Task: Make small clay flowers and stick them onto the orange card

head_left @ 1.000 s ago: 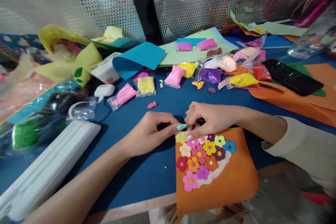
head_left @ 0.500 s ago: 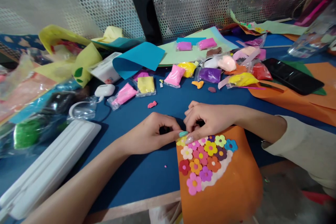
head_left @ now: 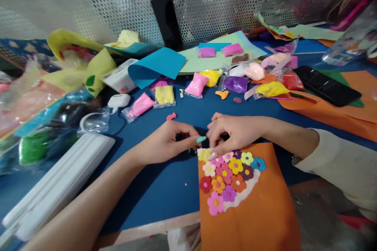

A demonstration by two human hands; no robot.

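Observation:
An orange sheet of paper (head_left: 259, 215) lies over the table's front edge, its lower part hanging past it. Small clay flowers (head_left: 224, 173) in many colours cover its upper left part, on a white clay layer (head_left: 246, 191) that shows along the curved rim. My right hand (head_left: 235, 131) grips the sheet's top edge, thumb on the flowers and the other fingers curled beyond the edge. Just off the top left corner, beside a pale yellow flower (head_left: 203, 155), my left hand (head_left: 172, 137) has thumb and index together. Whatever it may pinch is hidden.
Bagged clay packs, such as a purple one (head_left: 235, 84), lie across the middle. A black phone (head_left: 326, 85) rests at right; another dark phone (head_left: 167, 21) leans on the perforated panel. At left are a long white case (head_left: 64, 184) and plastic bags. A pink clay scrap (head_left: 171, 116) lies behind my left hand.
My left hand has lifted slightly up and left, away from the sheet's corner, uncovering the pale yellow flower and white clay there. My right hand keeps its grip.

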